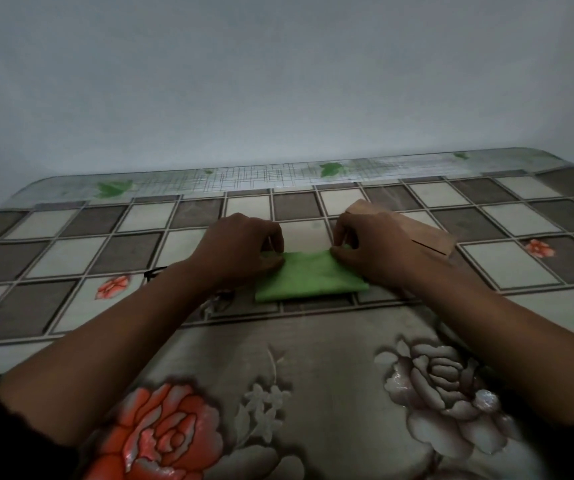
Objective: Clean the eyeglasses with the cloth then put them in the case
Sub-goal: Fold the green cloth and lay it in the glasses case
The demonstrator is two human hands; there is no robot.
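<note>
- Cloth [308,276], green and folded into a rectangle, lies flat on the patterned table [313,358] before us.
- Our left hand [244,245] pinches its far left corner; our right hand [372,245] pinches the far right.
- Eyeglasses [155,272] show only as a dark bit beside our left forearm.
- A tan case [427,237] lies just behind our right hand.

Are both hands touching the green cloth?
Yes, the left hand and right hand each pinch a far corner of the green cloth.
</note>
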